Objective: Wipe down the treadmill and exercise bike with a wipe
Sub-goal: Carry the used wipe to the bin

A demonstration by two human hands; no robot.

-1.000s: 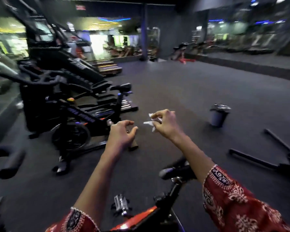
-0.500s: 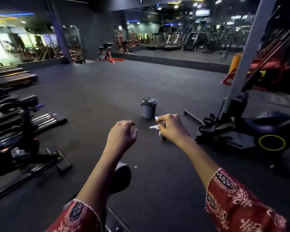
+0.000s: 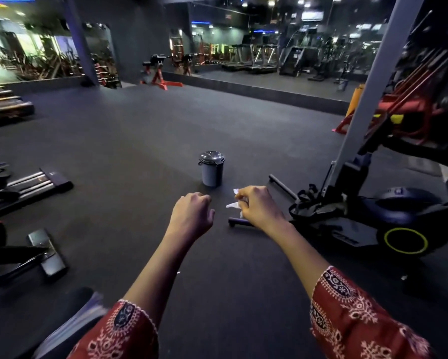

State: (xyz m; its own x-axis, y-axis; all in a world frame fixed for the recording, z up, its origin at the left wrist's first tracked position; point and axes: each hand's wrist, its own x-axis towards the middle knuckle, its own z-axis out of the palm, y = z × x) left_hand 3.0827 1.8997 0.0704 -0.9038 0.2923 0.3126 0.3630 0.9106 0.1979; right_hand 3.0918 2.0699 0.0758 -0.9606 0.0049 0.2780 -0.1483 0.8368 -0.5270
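One left hand (image 3: 192, 216), one right hand (image 3: 259, 208), one white wipe (image 3: 233, 204) pinched in the right fingers (image 3: 243, 196), one lidded bin (image 3: 212, 169) just beyond them.

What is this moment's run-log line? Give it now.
right hand: pinches wipe | left hand: loosely curled, empty | lidded bin: on floor ahead

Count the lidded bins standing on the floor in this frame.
1. The grey lidded bin stands on the floor, just beyond the right hand pinching the wipe. Others may be out of view.
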